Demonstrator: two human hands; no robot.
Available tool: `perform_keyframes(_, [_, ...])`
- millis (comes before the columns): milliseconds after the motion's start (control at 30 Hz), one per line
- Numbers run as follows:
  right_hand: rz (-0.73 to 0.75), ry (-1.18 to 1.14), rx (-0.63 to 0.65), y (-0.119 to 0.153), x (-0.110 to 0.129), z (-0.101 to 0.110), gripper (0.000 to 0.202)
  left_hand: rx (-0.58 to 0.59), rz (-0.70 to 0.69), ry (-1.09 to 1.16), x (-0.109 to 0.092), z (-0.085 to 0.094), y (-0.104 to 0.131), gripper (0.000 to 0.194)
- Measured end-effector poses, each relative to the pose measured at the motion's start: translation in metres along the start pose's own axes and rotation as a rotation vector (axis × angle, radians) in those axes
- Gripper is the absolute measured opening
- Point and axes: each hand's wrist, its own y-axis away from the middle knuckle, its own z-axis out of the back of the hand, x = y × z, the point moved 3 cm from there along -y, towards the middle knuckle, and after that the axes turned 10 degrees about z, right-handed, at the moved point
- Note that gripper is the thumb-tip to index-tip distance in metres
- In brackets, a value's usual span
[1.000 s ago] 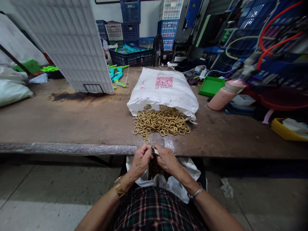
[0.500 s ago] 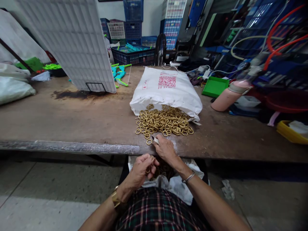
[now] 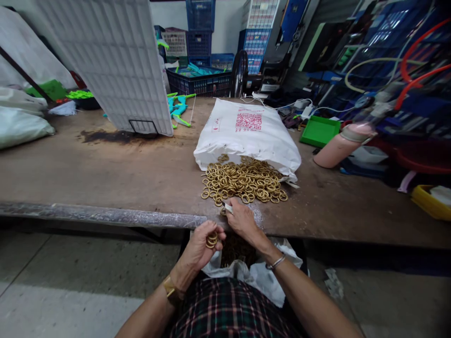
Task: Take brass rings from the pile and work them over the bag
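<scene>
Several gold rings (image 3: 212, 240) lie in the curled fingers of my left hand (image 3: 202, 246), just off the table's front edge. My right hand (image 3: 242, 219) rests at that edge, its fingers closed on a small white tool with a dark tip (image 3: 228, 207). Beneath the tip is a single ring (image 3: 223, 211), partly hidden. A pile of gold rings (image 3: 243, 180) spills from the mouth of a white bag with red print (image 3: 246, 129). Below the edge, an open white bag on my lap (image 3: 262, 277) holds more rings, in shadow.
The brown table (image 3: 105, 178) has a plastic-wrapped front edge. A white ribbed panel (image 3: 116, 70) stands at the left. On the right are a green tray (image 3: 320, 131), a pink bottle (image 3: 338, 148) and a yellow container (image 3: 428, 202). A dark crate (image 3: 199, 83) stands behind.
My left hand has turned more open and shifted slightly left, showing the rings in it. My right hand's tool now covers part of the nearest ring. The camera view has shifted slightly.
</scene>
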Motion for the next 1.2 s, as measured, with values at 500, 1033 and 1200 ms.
perform_keyframes(500, [-0.022,-0.787,-0.142,0.022,0.006,0.0,0.01,-0.202,-0.27,-0.432,-0.011,-0.004,-0.009,0.037])
perform_keyframes(1033, [-0.021,-0.789,-0.09,0.027,0.005,0.001,0.021,-0.151,-0.357,-0.681,-0.011,-0.009,-0.005,0.031])
perform_keyframes(1200, [-0.04,-0.716,-0.063,0.026,0.005,0.001,0.025,-0.145,-0.356,-0.752,-0.009,-0.011,-0.004,0.031])
